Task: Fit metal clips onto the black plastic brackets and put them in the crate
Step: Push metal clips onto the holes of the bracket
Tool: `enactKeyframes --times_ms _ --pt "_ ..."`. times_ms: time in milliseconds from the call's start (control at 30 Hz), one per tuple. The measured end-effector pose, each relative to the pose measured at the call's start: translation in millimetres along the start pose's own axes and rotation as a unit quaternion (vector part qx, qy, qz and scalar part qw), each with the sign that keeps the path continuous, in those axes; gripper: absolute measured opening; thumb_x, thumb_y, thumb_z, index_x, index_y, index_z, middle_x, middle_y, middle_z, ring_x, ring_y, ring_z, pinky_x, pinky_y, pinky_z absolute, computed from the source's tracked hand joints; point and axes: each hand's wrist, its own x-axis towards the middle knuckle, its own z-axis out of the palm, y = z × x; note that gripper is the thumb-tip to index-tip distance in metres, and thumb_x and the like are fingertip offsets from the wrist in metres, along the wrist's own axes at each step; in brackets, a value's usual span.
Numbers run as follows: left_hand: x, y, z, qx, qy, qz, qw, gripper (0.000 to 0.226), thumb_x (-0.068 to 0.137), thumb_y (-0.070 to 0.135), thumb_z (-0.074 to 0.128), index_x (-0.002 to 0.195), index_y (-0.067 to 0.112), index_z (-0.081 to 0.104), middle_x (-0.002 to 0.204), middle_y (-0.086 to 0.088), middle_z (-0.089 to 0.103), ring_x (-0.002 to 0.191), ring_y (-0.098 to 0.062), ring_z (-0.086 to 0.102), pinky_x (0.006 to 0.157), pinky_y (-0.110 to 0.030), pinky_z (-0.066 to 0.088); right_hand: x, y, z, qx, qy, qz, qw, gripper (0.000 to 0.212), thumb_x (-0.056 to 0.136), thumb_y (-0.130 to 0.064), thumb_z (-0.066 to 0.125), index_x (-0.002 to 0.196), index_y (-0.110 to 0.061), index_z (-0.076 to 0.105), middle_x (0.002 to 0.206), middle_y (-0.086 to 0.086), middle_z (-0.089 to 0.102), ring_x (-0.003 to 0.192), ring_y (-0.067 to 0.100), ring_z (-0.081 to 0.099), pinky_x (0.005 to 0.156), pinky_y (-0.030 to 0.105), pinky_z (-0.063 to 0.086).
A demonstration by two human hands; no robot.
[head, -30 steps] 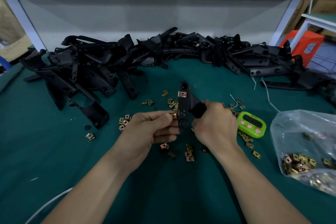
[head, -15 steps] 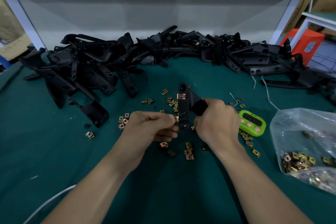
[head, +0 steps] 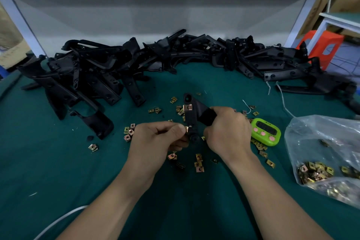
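Observation:
My right hand (head: pixel 227 132) grips a black plastic bracket (head: pixel 191 117) and holds it upright above the green table. One brass metal clip (head: pixel 188 107) sits fitted on the bracket's upper part. My left hand (head: pixel 157 142) pinches a second metal clip (head: pixel 186 129) between thumb and fingers and presses it against the bracket's left edge, lower down. Several loose clips (head: pixel 198 163) lie scattered on the cloth under and around both hands. No crate is in view.
A long pile of black brackets (head: pixel 136 64) runs across the back of the table. A clear plastic bag of clips (head: pixel 321 154) lies at the right, a green timer (head: pixel 266 131) beside my right hand. A white cable (head: pixel 58 220) crosses the near left.
Both hands and the bracket have shifted slightly away from me. My left hand keeps the second clip pressed at the bracket's lower edge.

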Motion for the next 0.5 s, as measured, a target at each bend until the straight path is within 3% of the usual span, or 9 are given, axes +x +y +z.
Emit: enactKeyframes --times_ms 233,500 --pt "-7.6 -1.8 12.8 -0.073 0.064 -0.018 0.995 0.022 0.093 0.010 0.069 0.073 0.005 0.078 0.081 -0.018 0.076 0.065 -0.020 0.072 0.062 -0.025 0.060 -2.6 -3.4 -2.2 -0.020 0.007 -0.001 1.000 0.046 0.061 -0.006 0.070 0.055 -0.029 0.032 0.046 -0.012 0.034 0.045 0.005 0.026 0.075 0.033 0.034" --pt "-10.8 -2.4 13.1 0.005 0.035 0.019 0.999 0.018 0.088 0.014 0.075 0.071 0.018 0.081 0.072 -0.009 0.076 0.062 -0.016 0.071 0.064 -0.027 0.061 -6.2 -5.4 -1.9 -0.110 -0.001 -0.014 0.994 0.047 0.065 -0.012 0.073 0.057 -0.028 0.030 0.047 -0.011 0.032 0.045 0.011 0.024 0.075 0.030 0.026"
